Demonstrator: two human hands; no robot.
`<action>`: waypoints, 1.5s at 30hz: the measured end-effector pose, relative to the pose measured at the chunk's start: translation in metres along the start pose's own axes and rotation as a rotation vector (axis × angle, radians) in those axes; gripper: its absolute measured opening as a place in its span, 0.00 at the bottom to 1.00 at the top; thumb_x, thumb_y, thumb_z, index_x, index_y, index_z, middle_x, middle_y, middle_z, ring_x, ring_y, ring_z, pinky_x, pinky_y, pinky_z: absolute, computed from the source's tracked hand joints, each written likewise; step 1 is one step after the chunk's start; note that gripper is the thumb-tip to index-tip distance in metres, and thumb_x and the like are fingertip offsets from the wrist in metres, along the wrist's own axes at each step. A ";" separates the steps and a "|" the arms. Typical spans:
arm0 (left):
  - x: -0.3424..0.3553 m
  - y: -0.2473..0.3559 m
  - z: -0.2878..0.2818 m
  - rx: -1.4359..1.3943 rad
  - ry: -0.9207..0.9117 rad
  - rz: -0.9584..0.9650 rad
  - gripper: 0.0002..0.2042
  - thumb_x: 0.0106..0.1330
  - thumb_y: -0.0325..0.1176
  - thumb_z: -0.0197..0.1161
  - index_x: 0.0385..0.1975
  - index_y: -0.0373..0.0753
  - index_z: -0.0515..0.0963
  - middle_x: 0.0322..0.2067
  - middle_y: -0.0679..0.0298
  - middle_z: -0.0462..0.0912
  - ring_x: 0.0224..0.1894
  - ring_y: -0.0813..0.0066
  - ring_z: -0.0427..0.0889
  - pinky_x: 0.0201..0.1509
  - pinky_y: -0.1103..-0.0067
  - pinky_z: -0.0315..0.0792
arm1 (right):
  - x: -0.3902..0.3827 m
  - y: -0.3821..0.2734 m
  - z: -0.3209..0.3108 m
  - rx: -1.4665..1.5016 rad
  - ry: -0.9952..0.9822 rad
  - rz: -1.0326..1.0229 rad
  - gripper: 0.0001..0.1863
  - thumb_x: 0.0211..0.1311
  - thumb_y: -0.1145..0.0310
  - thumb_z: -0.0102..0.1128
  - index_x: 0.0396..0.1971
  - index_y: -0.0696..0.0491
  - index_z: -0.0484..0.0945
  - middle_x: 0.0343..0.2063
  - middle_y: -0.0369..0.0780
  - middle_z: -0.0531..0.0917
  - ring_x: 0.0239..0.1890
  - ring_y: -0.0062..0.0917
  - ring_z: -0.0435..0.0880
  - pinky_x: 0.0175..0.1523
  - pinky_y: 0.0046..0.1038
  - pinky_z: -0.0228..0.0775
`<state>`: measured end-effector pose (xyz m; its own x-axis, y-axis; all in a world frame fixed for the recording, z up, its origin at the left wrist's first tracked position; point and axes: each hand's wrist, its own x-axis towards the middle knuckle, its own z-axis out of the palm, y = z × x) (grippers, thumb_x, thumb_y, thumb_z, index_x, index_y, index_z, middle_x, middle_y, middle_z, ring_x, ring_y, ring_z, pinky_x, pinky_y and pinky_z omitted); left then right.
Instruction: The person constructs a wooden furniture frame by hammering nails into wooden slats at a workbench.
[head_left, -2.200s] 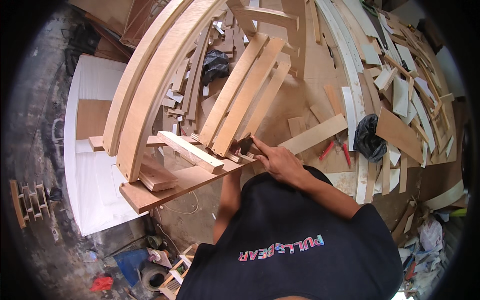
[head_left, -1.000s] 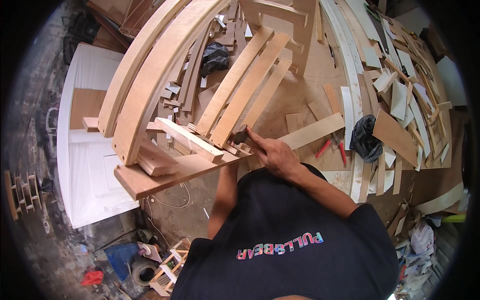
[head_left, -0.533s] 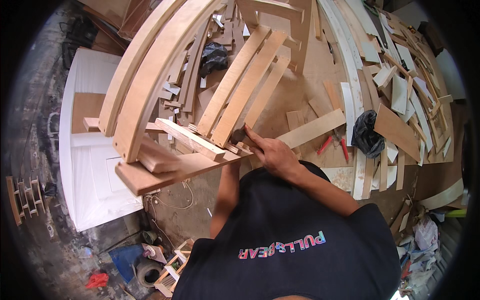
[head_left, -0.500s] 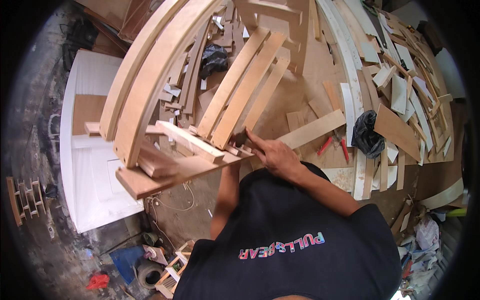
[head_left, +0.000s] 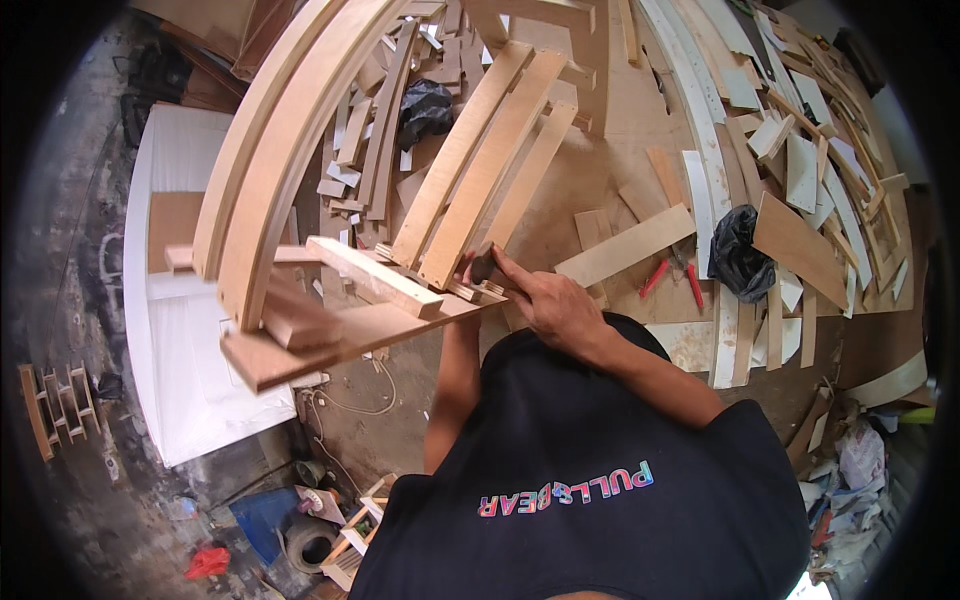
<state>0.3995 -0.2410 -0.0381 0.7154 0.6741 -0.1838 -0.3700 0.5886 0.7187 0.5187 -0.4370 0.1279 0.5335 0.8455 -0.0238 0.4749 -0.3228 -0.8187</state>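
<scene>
A light wooden frame (head_left: pixel 380 325) made of slats and a wide bottom board is tilted up in front of me. My right hand (head_left: pixel 552 302) is at the board's right end, its fingers closed round a small dark piece (head_left: pixel 483 264) that looks like a block; its exact kind is unclear. The dark piece is close to the lower ends of the slats (head_left: pixel 490 185). My left forearm (head_left: pixel 457 385) reaches up behind the board, and that hand is mostly hidden by the wood, so its grip does not show.
Red-handled pliers (head_left: pixel 693 285) lie on the worktable (head_left: pixel 625 120) beside a loose plank (head_left: pixel 625 246). Wood offcuts are heaped at the right, near a black plastic bag (head_left: pixel 740 255). A white panel (head_left: pixel 205 370) stands at the left; a tape roll (head_left: pixel 310 545) is on the floor.
The wooden frame has shifted slightly left, its near left corner lower. My right hand and the dark piece stay at almost the same spot on its right end.
</scene>
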 end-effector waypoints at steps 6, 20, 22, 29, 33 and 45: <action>0.004 0.002 0.002 0.030 0.011 -0.001 0.37 0.73 0.66 0.48 0.66 0.37 0.72 0.50 0.52 0.85 0.52 0.49 0.86 0.52 0.63 0.87 | 0.004 0.001 0.004 0.059 0.088 -0.058 0.33 0.75 0.60 0.56 0.78 0.36 0.60 0.29 0.53 0.83 0.33 0.54 0.84 0.43 0.51 0.76; -0.019 0.022 0.038 0.195 0.271 -0.025 0.38 0.73 0.67 0.48 0.66 0.37 0.72 0.49 0.51 0.85 0.51 0.48 0.87 0.50 0.62 0.88 | -0.001 0.022 -0.003 0.106 -0.009 0.056 0.35 0.72 0.64 0.59 0.77 0.38 0.61 0.37 0.55 0.85 0.42 0.54 0.85 0.50 0.51 0.75; -0.025 0.026 0.035 0.629 0.362 0.237 0.37 0.74 0.65 0.48 0.67 0.37 0.69 0.54 0.52 0.81 0.58 0.50 0.83 0.59 0.59 0.83 | 0.007 0.009 -0.021 0.159 0.115 -0.007 0.35 0.67 0.69 0.61 0.75 0.44 0.65 0.39 0.57 0.84 0.46 0.54 0.84 0.52 0.49 0.74; -0.064 0.200 0.155 1.195 0.577 1.611 0.35 0.78 0.60 0.43 0.65 0.31 0.69 0.59 0.44 0.77 0.63 0.50 0.77 0.73 0.57 0.67 | 0.009 0.054 -0.029 0.297 0.186 0.148 0.25 0.65 0.68 0.63 0.61 0.59 0.75 0.43 0.59 0.85 0.49 0.55 0.83 0.55 0.47 0.73; -0.060 0.300 0.231 1.183 -0.142 1.528 0.45 0.74 0.71 0.34 0.59 0.29 0.76 0.61 0.41 0.77 0.66 0.46 0.75 0.76 0.53 0.60 | 0.007 0.052 -0.027 0.328 0.081 0.182 0.26 0.66 0.67 0.64 0.62 0.60 0.74 0.43 0.58 0.85 0.49 0.54 0.84 0.53 0.46 0.73; -0.077 0.312 0.199 1.134 -0.147 0.975 0.35 0.66 0.55 0.38 0.53 0.27 0.77 0.57 0.43 0.78 0.72 0.48 0.69 0.80 0.52 0.55 | -0.043 0.050 -0.040 0.443 -0.074 0.109 0.25 0.67 0.63 0.65 0.60 0.58 0.75 0.45 0.53 0.85 0.48 0.48 0.85 0.54 0.41 0.75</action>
<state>0.3470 -0.1982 0.3336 0.5422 0.4974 0.6771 -0.1296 -0.7467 0.6524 0.5474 -0.5066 0.1109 0.5051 0.8497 -0.1511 0.0652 -0.2121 -0.9751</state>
